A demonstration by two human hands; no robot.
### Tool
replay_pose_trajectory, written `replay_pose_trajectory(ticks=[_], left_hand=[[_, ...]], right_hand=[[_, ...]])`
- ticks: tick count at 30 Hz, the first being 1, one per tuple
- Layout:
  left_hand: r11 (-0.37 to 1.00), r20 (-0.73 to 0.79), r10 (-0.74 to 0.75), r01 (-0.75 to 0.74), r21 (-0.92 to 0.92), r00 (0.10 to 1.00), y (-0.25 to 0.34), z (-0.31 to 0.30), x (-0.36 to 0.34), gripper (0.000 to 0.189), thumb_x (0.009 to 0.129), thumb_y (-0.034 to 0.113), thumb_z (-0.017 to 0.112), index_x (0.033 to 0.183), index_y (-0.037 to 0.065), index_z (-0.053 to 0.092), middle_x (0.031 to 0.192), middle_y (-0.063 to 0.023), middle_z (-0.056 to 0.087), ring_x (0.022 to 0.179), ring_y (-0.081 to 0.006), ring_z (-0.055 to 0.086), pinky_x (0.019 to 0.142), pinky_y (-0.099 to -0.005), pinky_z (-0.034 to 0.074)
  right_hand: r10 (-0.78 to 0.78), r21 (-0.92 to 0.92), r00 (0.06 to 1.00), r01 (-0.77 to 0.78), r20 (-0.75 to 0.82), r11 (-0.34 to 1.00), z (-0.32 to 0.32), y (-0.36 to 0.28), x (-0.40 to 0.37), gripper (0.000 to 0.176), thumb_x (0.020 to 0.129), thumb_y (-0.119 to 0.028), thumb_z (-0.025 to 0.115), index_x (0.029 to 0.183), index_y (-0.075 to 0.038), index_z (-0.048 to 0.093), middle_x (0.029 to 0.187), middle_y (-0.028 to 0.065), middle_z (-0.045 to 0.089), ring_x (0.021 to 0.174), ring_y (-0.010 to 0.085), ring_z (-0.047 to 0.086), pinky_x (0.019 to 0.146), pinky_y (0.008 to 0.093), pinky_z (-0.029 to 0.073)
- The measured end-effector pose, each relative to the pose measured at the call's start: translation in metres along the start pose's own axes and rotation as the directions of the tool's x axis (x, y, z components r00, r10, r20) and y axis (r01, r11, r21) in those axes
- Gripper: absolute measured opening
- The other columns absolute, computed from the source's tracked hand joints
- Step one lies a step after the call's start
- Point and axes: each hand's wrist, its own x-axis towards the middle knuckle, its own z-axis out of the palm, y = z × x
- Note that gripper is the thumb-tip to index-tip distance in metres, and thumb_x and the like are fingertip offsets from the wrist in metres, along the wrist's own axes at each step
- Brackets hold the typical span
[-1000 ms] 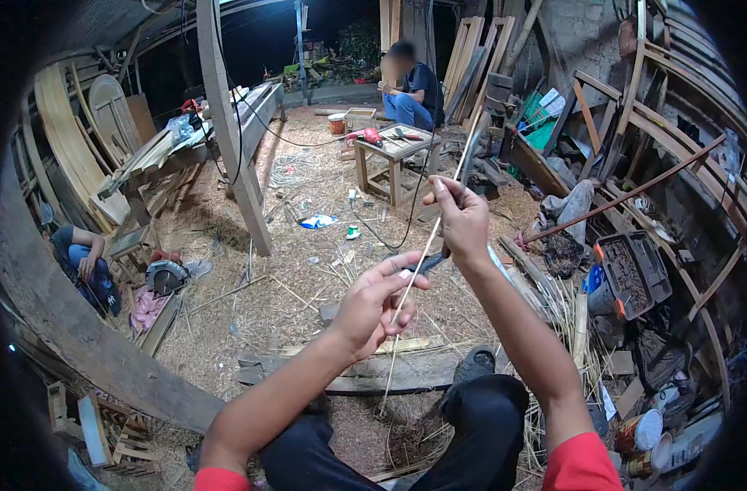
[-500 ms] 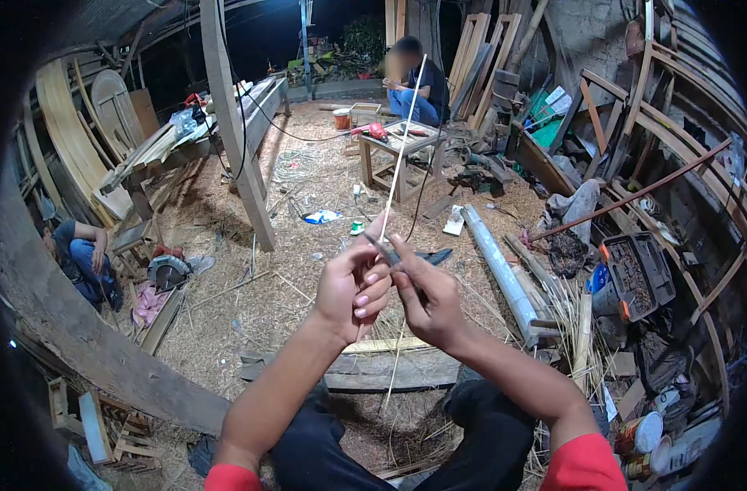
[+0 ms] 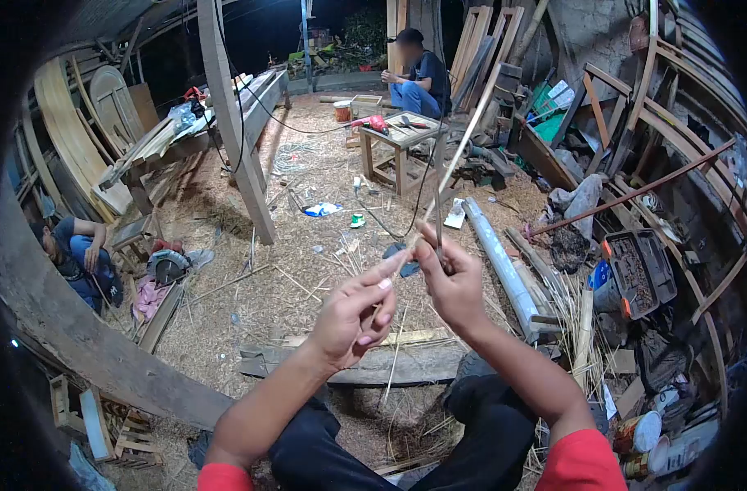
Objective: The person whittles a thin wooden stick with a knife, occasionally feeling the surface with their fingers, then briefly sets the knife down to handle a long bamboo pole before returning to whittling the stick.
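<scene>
A long, pale strip, which looks like split bamboo (image 3: 465, 145), slants up and to the right from between my hands. My left hand (image 3: 353, 319) is closed, pinching the strip's lower end between thumb and fingers. Close beside it, my right hand (image 3: 453, 286) is closed round a dark, narrow knife (image 3: 438, 217) whose blade points upward. The right thumb and fingertips also meet the strip just above the left fingertips. Fingers hide the knife's handle and the exact spot where blade and strip lie.
A timber beam (image 3: 373, 368) lies across in front of my knees. Cut strips (image 3: 574, 327) are heaped at right beside a grey post (image 3: 500, 266). A small wooden table (image 3: 398, 143) holds tools. One person (image 3: 423, 78) sits behind it; another (image 3: 83, 254) is at left near a circular saw (image 3: 167, 266).
The strip has tipped from nearly upright to leaning right. My right hand has moved up and right, turning the knife blade upward; my left hand has shifted slightly down.
</scene>
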Motion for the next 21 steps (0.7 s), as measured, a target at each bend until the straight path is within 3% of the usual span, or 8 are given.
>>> replay_pose_trajectory(ticks=[6, 9, 10, 14, 17, 18, 21], left_hand=[[0.985, 0.041, -0.096, 0.101, -0.142, 0.995, -0.011, -0.003, 0.014, 0.056, 0.096, 0.010, 0.038, 0.150, 0.003, 0.025, 0.062, -0.0030, 0.047, 0.036, -0.0057, 0.033, 0.033, -0.0169, 0.031], [0.976, 0.068, -0.108, 0.118, -0.185, 0.992, -0.014, -0.006, 0.014, 0.058, 0.095, 0.010, 0.038, 0.150, 0.002, 0.023, 0.063, -0.0031, 0.047, 0.036, -0.0062, 0.033, 0.033, -0.0173, 0.032], [0.974, 0.075, -0.108, 0.121, -0.193, 0.991, -0.015, -0.007, 0.015, 0.058, 0.095, 0.010, 0.038, 0.150, 0.002, 0.023, 0.063, -0.0031, 0.047, 0.037, -0.0063, 0.034, 0.033, -0.0175, 0.032], [0.983, 0.070, -0.137, 0.145, -0.116, 0.988, -0.021, -0.015, 0.018, 0.058, 0.094, 0.010, 0.037, 0.150, 0.002, 0.023, 0.065, -0.0032, 0.047, 0.037, -0.0066, 0.033, 0.034, -0.0179, 0.031], [0.968, 0.056, -0.186, 0.193, -0.163, 0.981, -0.027, -0.014, 0.019, 0.057, 0.094, 0.010, 0.035, 0.150, 0.003, 0.024, 0.067, -0.0032, 0.047, 0.038, -0.0068, 0.032, 0.034, -0.0185, 0.030], [0.959, 0.077, -0.188, 0.200, -0.201, 0.979, -0.030, -0.015, 0.019, 0.057, 0.095, 0.011, 0.035, 0.150, 0.003, 0.024, 0.068, -0.0032, 0.047, 0.038, -0.0069, 0.032, 0.034, -0.0186, 0.030], [0.937, 0.085, -0.174, 0.191, -0.292, 0.981, -0.031, -0.020, 0.021, 0.055, 0.096, 0.011, 0.031, 0.151, 0.007, 0.024, 0.069, -0.0035, 0.049, 0.038, -0.0073, 0.032, 0.035, -0.0194, 0.030]], right_hand=[[0.232, 0.255, 0.966, -0.198, -0.111, 0.946, -0.014, 0.000, 0.021, 0.023, 0.095, -0.025, 0.064, 0.092, -0.003, 0.068, 0.070, -0.0037, 0.059, 0.052, 0.0004, 0.045, 0.044, 0.0183, 0.033], [0.211, 0.243, 0.970, -0.177, -0.122, 0.954, -0.013, 0.001, 0.023, 0.023, 0.095, -0.025, 0.064, 0.094, -0.003, 0.068, 0.067, -0.0045, 0.057, 0.050, 0.0002, 0.043, 0.043, 0.0184, 0.031], [0.201, 0.206, 0.972, -0.173, -0.121, 0.963, -0.010, 0.001, 0.023, 0.023, 0.097, -0.026, 0.061, 0.096, -0.003, 0.065, 0.060, -0.0077, 0.047, 0.043, -0.0001, 0.034, 0.039, 0.0192, 0.024], [0.305, 0.276, 0.952, -0.288, -0.020, 0.917, -0.015, 0.005, 0.018, 0.022, 0.097, -0.024, 0.061, 0.097, -0.003, 0.065, 0.063, -0.0068, 0.049, 0.042, -0.0003, 0.034, 0.039, 0.0196, 0.022], [0.330, 0.241, 0.942, -0.306, -0.063, 0.921, -0.019, 0.011, 0.021, 0.022, 0.096, -0.025, 0.062, 0.096, -0.003, 0.064, 0.065, -0.0058, 0.050, 0.042, -0.0003, 0.034, 0.039, 0.0198, 0.022], [0.308, 0.208, 0.950, -0.293, -0.043, 0.933, -0.022, 0.016, 0.023, 0.028, 0.098, -0.028, 0.059, 0.106, -0.002, 0.064, 0.066, -0.0056, 0.050, 0.045, -0.0007, 0.035, 0.040, 0.0195, 0.024], [0.166, 0.083, 0.981, -0.158, -0.100, 0.984, -0.022, 0.019, 0.024, 0.036, 0.097, -0.031, 0.060, 0.109, 0.002, 0.066, 0.072, -0.0026, 0.059, 0.054, 0.0030, 0.047, 0.048, 0.0201, 0.034]])
